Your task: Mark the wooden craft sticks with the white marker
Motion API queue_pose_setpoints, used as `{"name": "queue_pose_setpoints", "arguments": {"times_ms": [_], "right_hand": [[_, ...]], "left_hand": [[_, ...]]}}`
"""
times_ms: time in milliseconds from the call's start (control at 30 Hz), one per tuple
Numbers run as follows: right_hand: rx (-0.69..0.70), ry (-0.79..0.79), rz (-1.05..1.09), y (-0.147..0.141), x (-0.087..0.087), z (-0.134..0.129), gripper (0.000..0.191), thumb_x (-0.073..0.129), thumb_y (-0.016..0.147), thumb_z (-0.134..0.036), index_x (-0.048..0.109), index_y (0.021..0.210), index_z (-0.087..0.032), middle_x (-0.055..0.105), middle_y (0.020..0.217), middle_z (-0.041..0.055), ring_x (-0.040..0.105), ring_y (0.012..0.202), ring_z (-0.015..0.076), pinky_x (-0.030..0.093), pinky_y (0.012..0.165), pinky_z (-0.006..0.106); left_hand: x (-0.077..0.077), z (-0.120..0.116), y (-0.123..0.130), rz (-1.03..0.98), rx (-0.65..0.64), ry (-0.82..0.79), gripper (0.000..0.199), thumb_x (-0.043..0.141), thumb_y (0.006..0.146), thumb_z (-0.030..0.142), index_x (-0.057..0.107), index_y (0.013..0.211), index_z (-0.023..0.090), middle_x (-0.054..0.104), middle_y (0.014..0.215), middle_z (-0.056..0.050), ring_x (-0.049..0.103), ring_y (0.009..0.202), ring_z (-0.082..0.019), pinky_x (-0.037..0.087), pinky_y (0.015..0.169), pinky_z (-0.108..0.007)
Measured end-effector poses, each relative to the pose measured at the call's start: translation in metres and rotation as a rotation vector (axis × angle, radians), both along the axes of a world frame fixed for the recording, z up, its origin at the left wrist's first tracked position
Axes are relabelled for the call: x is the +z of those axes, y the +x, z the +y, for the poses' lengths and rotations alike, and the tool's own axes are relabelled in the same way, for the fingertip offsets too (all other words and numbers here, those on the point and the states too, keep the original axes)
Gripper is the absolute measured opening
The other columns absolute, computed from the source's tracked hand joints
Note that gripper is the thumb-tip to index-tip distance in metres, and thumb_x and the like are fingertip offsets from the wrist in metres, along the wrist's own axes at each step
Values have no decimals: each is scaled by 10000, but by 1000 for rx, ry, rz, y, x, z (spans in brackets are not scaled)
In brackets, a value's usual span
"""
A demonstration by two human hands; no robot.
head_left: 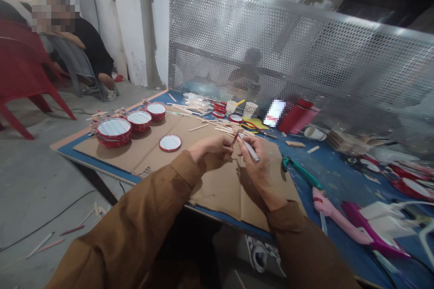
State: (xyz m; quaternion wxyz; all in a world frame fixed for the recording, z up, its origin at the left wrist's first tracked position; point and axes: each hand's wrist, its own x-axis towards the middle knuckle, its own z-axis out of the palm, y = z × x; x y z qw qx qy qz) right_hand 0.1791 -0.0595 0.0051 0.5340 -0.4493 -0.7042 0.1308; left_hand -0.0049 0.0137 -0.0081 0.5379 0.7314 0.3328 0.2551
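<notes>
Over the cardboard sheet (217,194), my left hand (215,149) pinches a small dark reddish strip (235,137) upright between its fingertips. Close beside it, my right hand (259,169) is closed around a white pen-shaped tool (250,148). The tool's tip points up at the strip; I cannot tell whether they touch or which kind of tool it is. A red-rimmed white disc (170,142) lies flat to the left of my hands. Just beyond my fingers is a scatter of thin wooden sticks (222,123).
Stacks of red-rimmed discs (113,133) stand at the left. Behind are paper cups (250,109), a phone (274,113) and a red bottle (294,115). Green-handled pliers (301,171), a pink-handled glue gun (339,221) and a purple power strip (376,230) lie right. A person (90,40) sits far left.
</notes>
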Motion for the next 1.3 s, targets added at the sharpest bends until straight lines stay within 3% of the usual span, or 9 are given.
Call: {"name": "queue_pose_setpoints", "arguments": {"times_ms": [400,833,1300], "right_hand": [[21,14,18,1,-2,1,303,665,1011,-529,711,1095,-241,788,1032,116,722,884,280,601,807,438],[2,14,-35,0,0,1,294,668,1033,-530,719,1092,-247,755,961,109,718,967,307,618,865,458],[11,0,-16,-1,0,0,292,668,1033,-540,711,1091,-256,745,924,85,703,913,293,603,821,438]], "left_hand": [[1,2,2,27,-12,-8,298,712,933,151,612,653,159,600,583,-14,556,557,-125,439,610,-258],[5,-2,1,-7,-18,-3,235,722,910,151,637,692,153,593,572,-7,551,543,-122,440,596,-252],[3,-3,-1,-19,-4,-8,200,726,878,183,653,695,154,588,570,-10,549,558,-123,440,594,-248]]}}
